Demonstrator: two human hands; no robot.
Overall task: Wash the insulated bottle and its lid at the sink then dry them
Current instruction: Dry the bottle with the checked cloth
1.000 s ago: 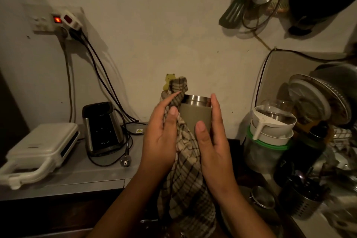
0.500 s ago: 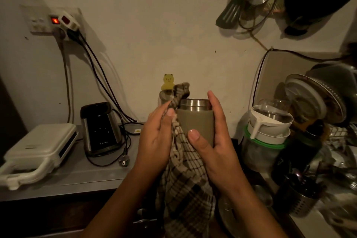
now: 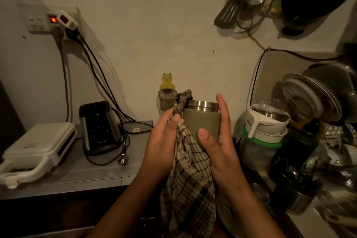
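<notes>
Dim kitchen, pale wall at the back, grey counter across the lower left with a white sandwich maker and a black blender base beside it. Dead centre of the frame: insulated bottle, upright, open top, steel rim showing. Clasped on its right by the right hand, thumb across the front, fingers straight up the side. On its left, checked cloth pinched against it by the left hand, rest hanging down. Stacked dishes far right.
</notes>
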